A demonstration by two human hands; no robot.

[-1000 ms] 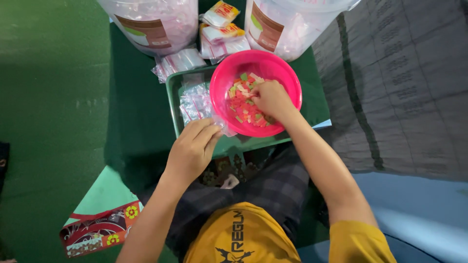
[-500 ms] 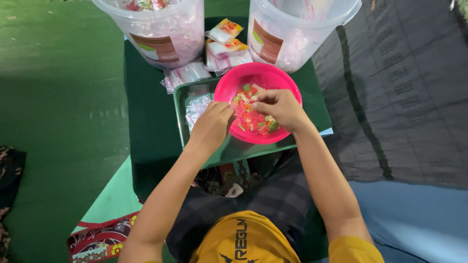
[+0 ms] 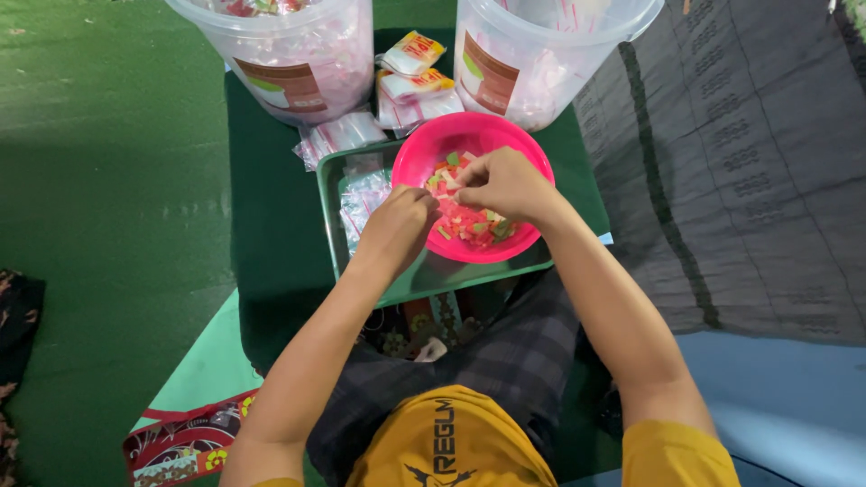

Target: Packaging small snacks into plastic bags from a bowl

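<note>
the bowl (image 3: 523, 149) is bright pink, and the little pieces (image 3: 469, 221) in it are red, green, orange and white. the tray (image 3: 433, 275) is green. the two buckets (image 3: 298, 54) are see-through white with brown and green labels. the small packets (image 3: 410, 56) are white, yellow and red. the shirt (image 3: 451, 442) is yellow, the trousers (image 3: 514, 352) dark checked

Pink bowl (image 3: 424, 153) of red-green-white candies (image 3: 469, 221) on green tray (image 3: 433, 275).

A bowl (image 3: 532, 153) of small cut pieces (image 3: 469, 221) sits on the right part of a tray (image 3: 361, 167), with a heap of small plastic bags (image 3: 361, 198) in the tray to its left. Behind the tray stand two tubs, the left tub (image 3: 289, 54) and the right tub (image 3: 532, 54), with sachets (image 3: 410, 77) between them. Both hands meet over the bowl: the left hand (image 3: 397, 230) at its left rim, the right hand (image 3: 505, 185) above the pieces.
</note>
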